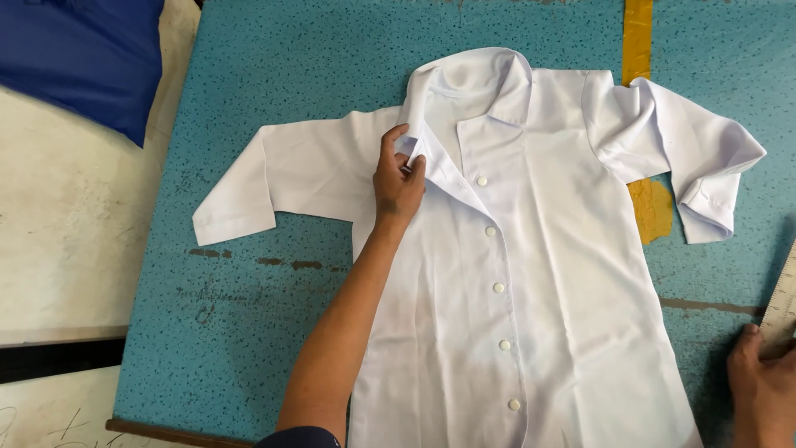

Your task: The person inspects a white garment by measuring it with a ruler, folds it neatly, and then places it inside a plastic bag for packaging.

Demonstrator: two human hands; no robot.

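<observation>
Blue cloth [83,58] lies well left of shirt [514,274].

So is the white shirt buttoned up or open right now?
Buttoned: the white shirt lies spread flat, its buttons closed down the front. Only the lapel is pinched by the left hand.

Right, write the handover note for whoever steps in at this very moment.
Left hand: pinching the lapel of the white shirt, just below the collar.
Right hand: at the table's right edge, on the end of a ruler.
Shirt lies face up on the teal table, buttoned, sleeves spread out; the right-side sleeve is bunched.
Done: shirt laid out.
Left: lapel not yet flat; bunched sleeve unsmoothed.
</observation>
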